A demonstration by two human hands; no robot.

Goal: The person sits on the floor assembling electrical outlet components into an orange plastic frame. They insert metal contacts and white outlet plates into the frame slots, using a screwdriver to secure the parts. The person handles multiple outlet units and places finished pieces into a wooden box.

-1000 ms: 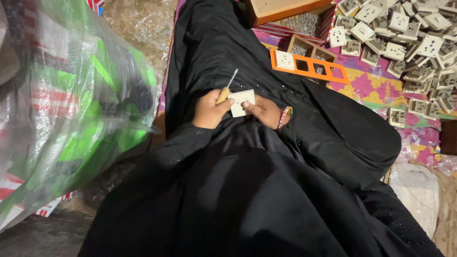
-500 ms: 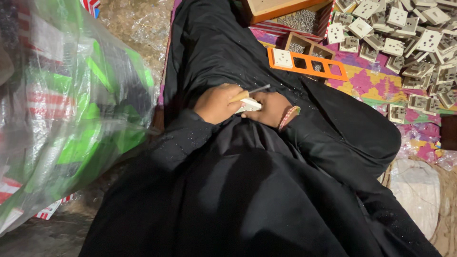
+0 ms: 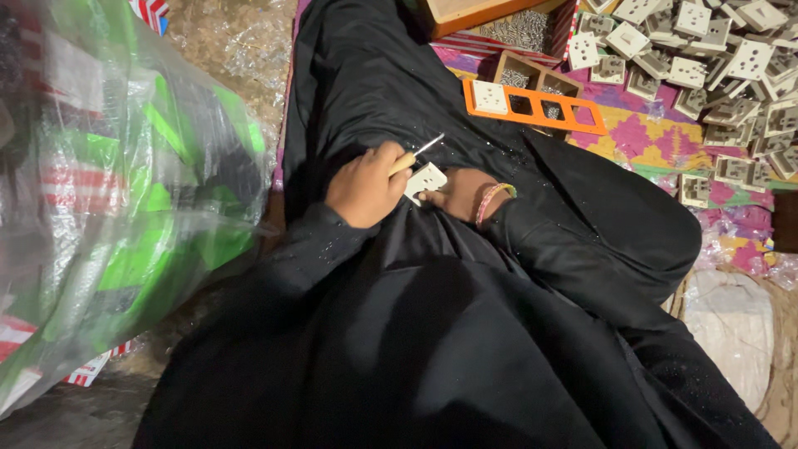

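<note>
Far to the left of the left hand [image 3: 366,187]: big clear plastic bag [image 3: 108,208] with green and red packs inside. Left hand closed tight around small screwdriver with pale wooden handle [image 3: 413,157], metal tip pointing up and right. Just right of it, touching: small white square plastic socket [image 3: 426,180], gripped by right hand [image 3: 464,194]. Up and right of right hand: orange plastic frame [image 3: 536,106], then pile of white sockets [image 3: 715,66].

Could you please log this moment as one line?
left hand: grips screwdriver | right hand: holds white socket | place: lap
</note>
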